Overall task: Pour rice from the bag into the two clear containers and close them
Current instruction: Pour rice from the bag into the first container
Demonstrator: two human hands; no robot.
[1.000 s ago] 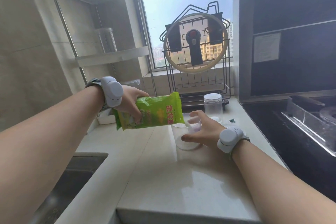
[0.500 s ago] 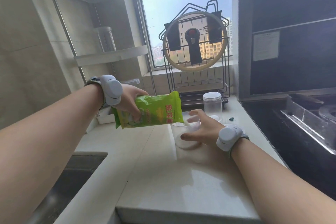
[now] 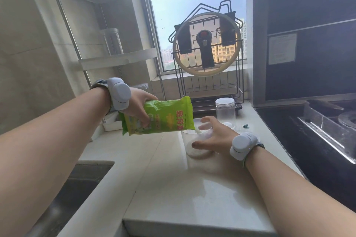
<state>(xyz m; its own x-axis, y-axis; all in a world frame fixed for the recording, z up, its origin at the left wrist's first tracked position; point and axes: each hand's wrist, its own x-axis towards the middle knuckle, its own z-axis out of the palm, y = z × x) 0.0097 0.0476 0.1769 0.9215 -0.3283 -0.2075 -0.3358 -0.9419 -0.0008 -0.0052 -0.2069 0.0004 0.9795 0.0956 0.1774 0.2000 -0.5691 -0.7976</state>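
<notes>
The left hand [image 3: 141, 105] has its fingers curled over the top of the green rice bag [image 3: 159, 118], fingertips pressing into the printed front near its rear half, thumb hidden behind. The bag lies almost level, tipped slightly down toward three o'clock, and its open corner sits right over the rim of the near clear container [image 3: 198, 140]. A thin white stream of rice [image 3: 198, 131] drops from that corner into the container, where a shallow layer covers the bottom.

The right hand [image 3: 215, 137] wraps the container from the three o'clock side: the thumb lies low across its front wall, the fingers spread around the far wall near the rim. So the container stands between thumb and fingers, upright on the pale countertop [image 3: 173, 188].

Just beyond it, at about one o'clock, stands the second clear container [image 3: 225, 108], with a white ribbed cap on top. A round clear lid [image 3: 230, 125] lies flat on the counter between the two containers, partly behind the right hand.

Farther back, a black wire rack [image 3: 208, 75] carries a glass pot lid [image 3: 207, 44] against the window. The sink [image 3: 77, 184] is at eight o'clock, the stove [image 3: 327, 127] at three.
</notes>
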